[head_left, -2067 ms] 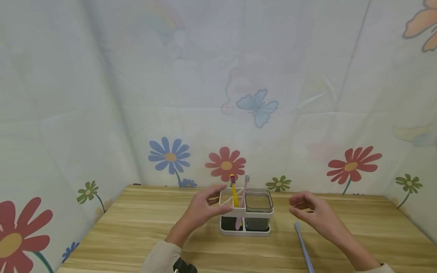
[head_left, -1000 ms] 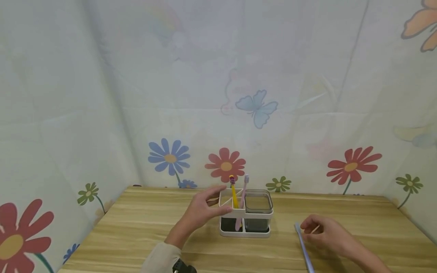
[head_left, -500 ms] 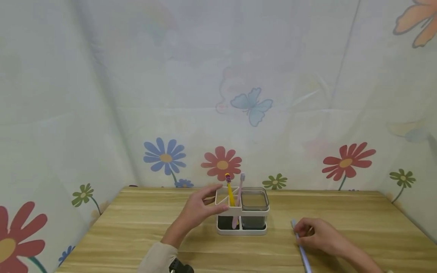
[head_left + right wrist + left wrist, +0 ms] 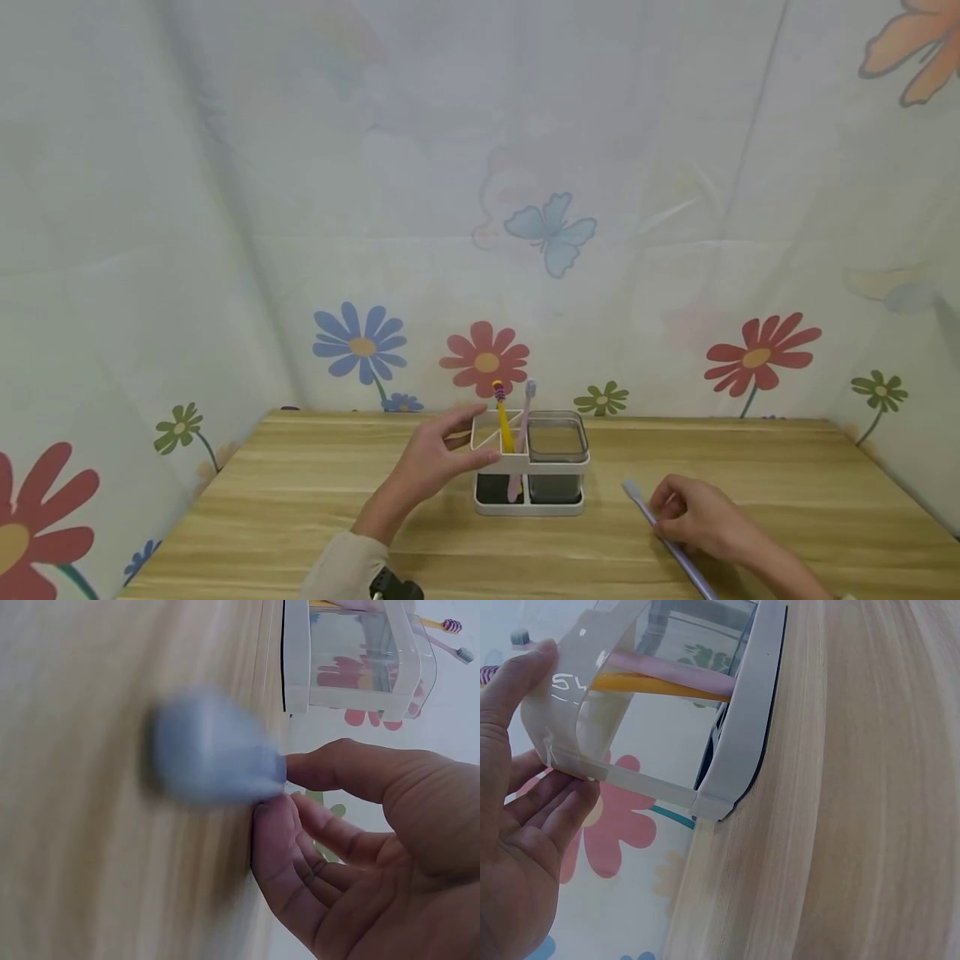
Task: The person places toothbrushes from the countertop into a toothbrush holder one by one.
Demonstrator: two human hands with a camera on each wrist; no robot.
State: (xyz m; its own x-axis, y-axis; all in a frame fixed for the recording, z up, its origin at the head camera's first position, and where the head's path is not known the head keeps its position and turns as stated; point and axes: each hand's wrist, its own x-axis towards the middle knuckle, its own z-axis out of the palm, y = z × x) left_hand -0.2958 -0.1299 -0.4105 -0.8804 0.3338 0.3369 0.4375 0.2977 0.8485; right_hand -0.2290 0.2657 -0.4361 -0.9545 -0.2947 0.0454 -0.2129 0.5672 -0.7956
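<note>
At the middle of the table stands a white toothbrush holder [image 4: 558,468] with a divided top ring. My left hand [image 4: 431,458] grips its upper left rim, thumb in front and fingers behind; the left wrist view shows the fingertips on the ring [image 4: 566,720]. A yellow toothbrush [image 4: 505,432] and a pink toothbrush [image 4: 514,487] lean upright in its compartments. The right side holds a clear grey cup [image 4: 557,490]. Right of the holder, my right hand [image 4: 701,517] pinches a lavender toothbrush [image 4: 678,557] between thumb and index finger, low over the table. In the right wrist view this toothbrush [image 4: 210,750] is blurred.
The wood-grain table [image 4: 315,483] reaches back to a hanging cloth [image 4: 420,200] printed with flowers and butterflies. A dark strap piece [image 4: 396,585] sits at the left sleeve [image 4: 347,567].
My right hand has come down from beside the holder and taken hold of the lavender toothbrush, whose head has swung left. My left hand stays on the holder. The head view has shifted slightly.
</note>
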